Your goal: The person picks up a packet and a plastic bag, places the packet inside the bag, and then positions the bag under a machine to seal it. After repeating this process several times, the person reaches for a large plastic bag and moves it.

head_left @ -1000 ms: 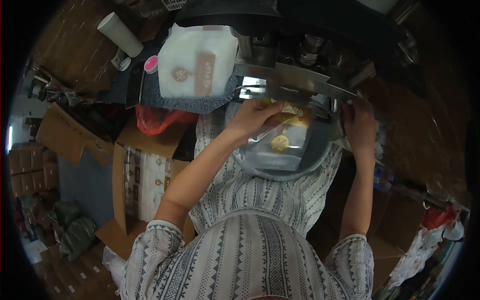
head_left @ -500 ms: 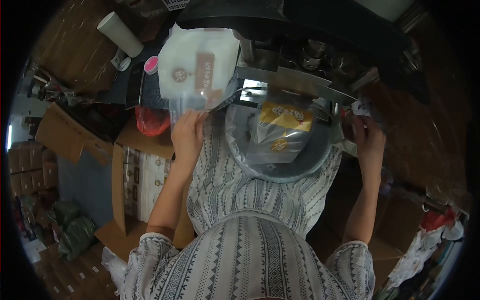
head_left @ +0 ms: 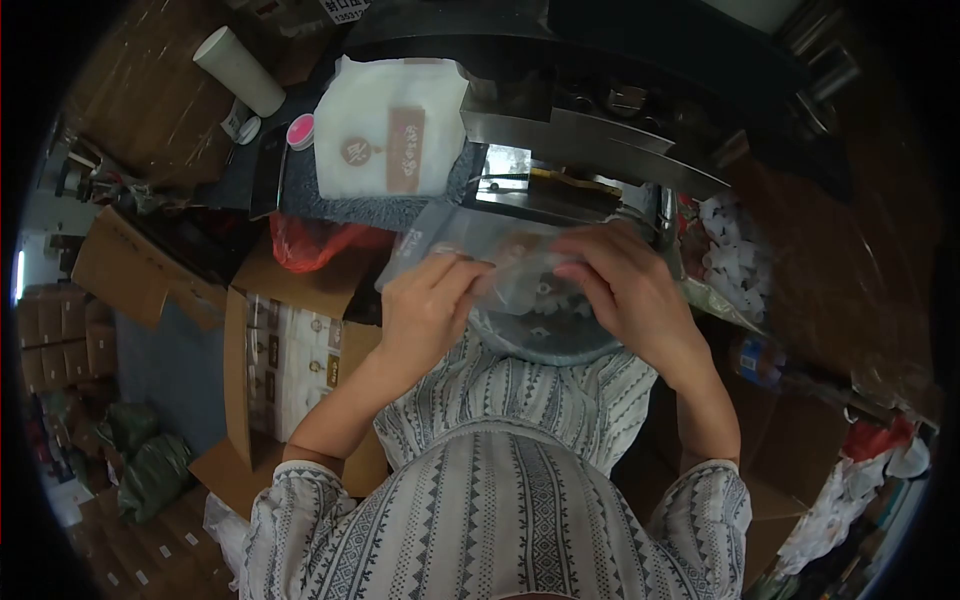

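Observation:
A clear plastic bag (head_left: 500,240) with a brown print stretches between my hands over the grey basin (head_left: 545,347). My left hand (head_left: 428,305) is closed on the bag's near left edge. My right hand (head_left: 630,290) has its thumb and fingers on the bag's right side, bent round its edge. Small light scraps lie in the basin, partly hidden by the bag. Just beyond is a metal machine (head_left: 600,150) with a flat plate, and a thin yellow strip (head_left: 580,185) shows under the plate.
A stack of white bags (head_left: 365,130) with brown labels lies on a grey fuzzy mat (head_left: 360,210) at the left. A pink-lidded jar (head_left: 301,131), a white cup (head_left: 238,70) and a red plastic bag (head_left: 315,240) are nearby. An open carton (head_left: 237,370) holds packed pouches. White scraps (head_left: 735,255) fill a bag at right.
My left hand has brought the clear bag from the stack down over the basin. My right hand has moved left from the scraps to the bag. The yellow-printed bag no longer shows over the basin.

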Demonstrator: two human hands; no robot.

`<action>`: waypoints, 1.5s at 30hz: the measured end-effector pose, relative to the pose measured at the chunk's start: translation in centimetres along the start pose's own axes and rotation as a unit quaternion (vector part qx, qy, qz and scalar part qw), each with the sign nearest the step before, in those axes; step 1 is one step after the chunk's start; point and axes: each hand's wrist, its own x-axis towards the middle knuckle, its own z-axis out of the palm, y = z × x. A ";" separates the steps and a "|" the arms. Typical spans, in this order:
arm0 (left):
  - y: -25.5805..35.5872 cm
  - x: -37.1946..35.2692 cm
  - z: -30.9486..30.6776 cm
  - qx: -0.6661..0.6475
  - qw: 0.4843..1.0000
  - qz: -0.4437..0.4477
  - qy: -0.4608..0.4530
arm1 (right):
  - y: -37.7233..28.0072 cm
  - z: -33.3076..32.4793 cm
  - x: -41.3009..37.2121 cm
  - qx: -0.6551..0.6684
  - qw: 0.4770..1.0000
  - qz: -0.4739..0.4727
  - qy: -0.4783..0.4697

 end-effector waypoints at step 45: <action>-10.9 0.6 3.9 0.234 0.972 0.016 0.004 | 4.5 -5.7 -4.0 -0.141 0.948 0.252 0.137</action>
